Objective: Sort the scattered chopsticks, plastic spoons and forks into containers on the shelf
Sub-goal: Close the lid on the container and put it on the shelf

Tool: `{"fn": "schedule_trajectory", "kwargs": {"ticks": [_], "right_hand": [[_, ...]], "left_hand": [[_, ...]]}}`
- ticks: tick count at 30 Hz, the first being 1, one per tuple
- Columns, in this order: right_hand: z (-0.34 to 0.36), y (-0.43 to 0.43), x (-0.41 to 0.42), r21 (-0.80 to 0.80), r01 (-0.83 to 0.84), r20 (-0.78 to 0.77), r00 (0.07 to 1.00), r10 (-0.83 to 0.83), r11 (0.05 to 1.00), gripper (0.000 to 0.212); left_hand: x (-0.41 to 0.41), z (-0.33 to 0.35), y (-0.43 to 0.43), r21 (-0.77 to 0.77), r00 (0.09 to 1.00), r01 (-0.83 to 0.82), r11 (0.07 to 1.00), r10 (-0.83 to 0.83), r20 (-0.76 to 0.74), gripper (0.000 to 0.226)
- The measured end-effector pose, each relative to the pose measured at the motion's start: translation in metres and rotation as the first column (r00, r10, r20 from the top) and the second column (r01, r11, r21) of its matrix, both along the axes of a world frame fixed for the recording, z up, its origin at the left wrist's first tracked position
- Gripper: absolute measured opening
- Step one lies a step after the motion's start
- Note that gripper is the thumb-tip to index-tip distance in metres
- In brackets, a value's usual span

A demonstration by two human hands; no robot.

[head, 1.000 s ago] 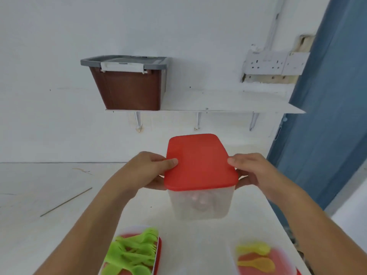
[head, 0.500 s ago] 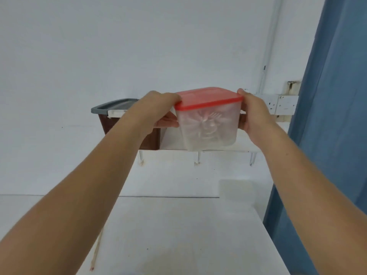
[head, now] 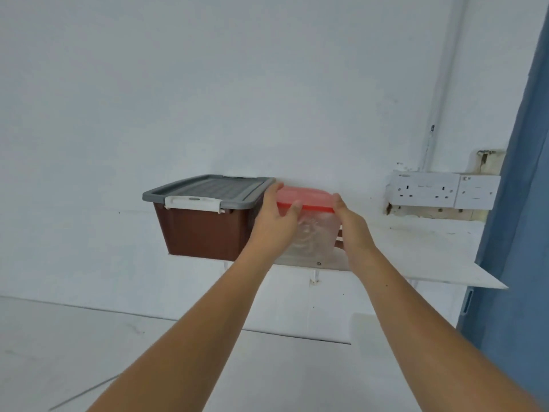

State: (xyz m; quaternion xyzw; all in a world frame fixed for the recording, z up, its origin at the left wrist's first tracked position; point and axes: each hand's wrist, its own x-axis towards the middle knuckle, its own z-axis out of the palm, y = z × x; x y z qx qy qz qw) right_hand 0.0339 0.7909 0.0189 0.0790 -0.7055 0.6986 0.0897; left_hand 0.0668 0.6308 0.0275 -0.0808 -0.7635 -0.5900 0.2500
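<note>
Clear plastic container (head: 315, 242), red lid (head: 306, 197) fitted, is gripped at both sides. The left hand (head: 273, 227) is curled round its left wall, thumb laid on the front at the lid's rim; the right hand (head: 352, 230) is wrapped round the right wall. Pale contents are seen dimly, too blurred to be named. The container is held at the front of the white shelf (head: 416, 251); whether its base rests there cannot be told. Just beside it on the left, a brown bin (head: 202, 233) with grey lid (head: 205, 188) and white latch (head: 193, 202) is stood, its right end hidden by the left hand. Wall sockets (head: 424, 190) are mounted further right. A mark on the conduit (head: 442, 84) is too small to be read.
</note>
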Motion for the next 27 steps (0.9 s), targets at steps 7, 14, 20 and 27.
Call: {"fn": "schedule_trajectory", "kwargs": {"ticks": [7,14,20,27], "right_hand": [[-0.007,-0.025,-0.024,0.066,0.121,-0.053,0.992,-0.118,0.990,0.039],[-0.006,-0.033,-0.022,0.110,0.190,-0.095,0.979,-0.180,0.976,0.032],[-0.041,-0.020,0.019,0.234,0.394,-0.338,0.890,-0.306,0.889,0.060],[-0.255,-0.045,0.154,0.524,0.096,-0.095,0.994,-0.054,0.846,0.033]], "left_hand": [[-0.024,-0.017,0.006,-0.027,0.983,-0.180,0.983,0.180,0.019,0.035],[-0.026,-0.019,0.009,-0.042,0.976,-0.214,0.976,0.215,0.028,0.048],[0.066,-0.058,0.003,-0.278,0.999,0.013,0.961,-0.026,-0.043,0.061],[0.181,-0.217,-0.127,-0.470,0.895,-0.025,0.882,0.229,0.383,0.016]]}}
